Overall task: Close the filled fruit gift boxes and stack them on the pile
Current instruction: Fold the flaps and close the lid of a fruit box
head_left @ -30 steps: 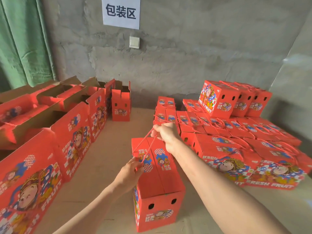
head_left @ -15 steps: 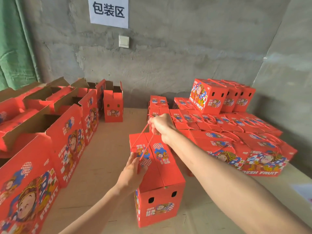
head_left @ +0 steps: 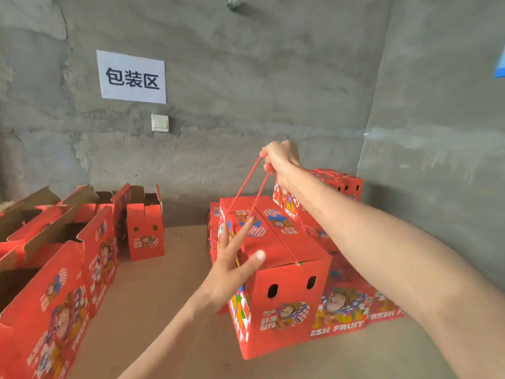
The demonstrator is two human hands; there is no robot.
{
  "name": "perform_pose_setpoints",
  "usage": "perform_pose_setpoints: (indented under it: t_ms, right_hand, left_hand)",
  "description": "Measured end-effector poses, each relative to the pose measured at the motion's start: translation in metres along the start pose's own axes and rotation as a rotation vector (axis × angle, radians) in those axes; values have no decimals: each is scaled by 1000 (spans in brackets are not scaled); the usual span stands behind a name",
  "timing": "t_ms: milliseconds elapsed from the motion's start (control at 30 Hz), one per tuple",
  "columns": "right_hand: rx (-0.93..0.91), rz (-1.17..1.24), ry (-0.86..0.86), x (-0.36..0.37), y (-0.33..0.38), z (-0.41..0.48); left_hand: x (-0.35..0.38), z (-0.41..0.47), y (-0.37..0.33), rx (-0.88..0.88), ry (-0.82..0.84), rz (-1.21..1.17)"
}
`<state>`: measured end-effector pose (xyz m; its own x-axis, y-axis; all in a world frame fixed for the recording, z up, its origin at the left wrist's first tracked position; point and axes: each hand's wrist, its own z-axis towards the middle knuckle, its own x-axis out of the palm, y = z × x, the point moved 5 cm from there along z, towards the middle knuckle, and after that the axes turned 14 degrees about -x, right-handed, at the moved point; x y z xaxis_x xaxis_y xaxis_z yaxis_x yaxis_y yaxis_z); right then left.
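**Gift box**: red cardboard with a cartoon figure and fruit print. There are two dark oval holes in the near end face. The top flaps are folded shut along a middle seam. It sits centre view, in front of and just beside the pile, under its taut cord handle. Whether its base is clear of the surface cannot be told.

**Cord handle**: red twisted rope. Two strands run tight from the box top up into the right hand.

**Right hand**: raised above the far end of the gift box, fingers curled into a fist round the cord handle.

**Left hand**: fingers straight and spread, holding nothing. It lies against the upper left side of the gift box, with the thumb on the top edge near the corner and one fingertip reaching onto the lid.

**Pile**: closed red boxes to the right of and behind the gift box, with "FRUIT" lettering partly readable. A few more sit on top at the back, near the wall corner.

**Open boxes**: a row at left with flaps up and brown insides showing. One box at the far end has its narrow end facing the camera.

**Surface**: brown board under all the boxes.

**Wall**: grey concrete.

**Paper sign**: white with black characters, fixed to the wall.

**Switch**: white, just below the paper sign.
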<state>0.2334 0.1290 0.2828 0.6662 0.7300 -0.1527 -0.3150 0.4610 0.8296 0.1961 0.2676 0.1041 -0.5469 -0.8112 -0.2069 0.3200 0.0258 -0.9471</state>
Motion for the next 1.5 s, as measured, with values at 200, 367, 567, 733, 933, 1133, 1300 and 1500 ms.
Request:
perform_pose_setpoints:
  t_ms: [200, 367, 567, 733, 933, 1133, 1300, 1500]
  right_hand:
    - [-71, 10, 35, -36, -16, 59]
    - [-170, -4, 131, -47, -49, 113]
    - [-259, -76, 218, -61, -112, 174]
    - [-357, -886, 485, -73, -222, 185]
    - [-690, -1171, 706, -48, -332, 147]
    - [-1033, -956, 427, -46, -319, 163]
    - [-1060, -868, 308, -53, -340, 170]
    - [-1059, -950, 177, -33, -359, 208]
  left_hand:
    - [47, 51, -4, 113, -77, 338]
    - [84, 130, 16, 101, -193, 348]
    - [102, 244, 58, -2, -319, 433]
    - [103, 305, 94, -74, -351, 548]
    - [103, 317, 152, -236, -248, 787]
    - [92, 326, 189, -300, -198, 785]
    - [90, 353, 199, -313, -230, 562]
    - [88, 410, 190, -420, -346, 511]
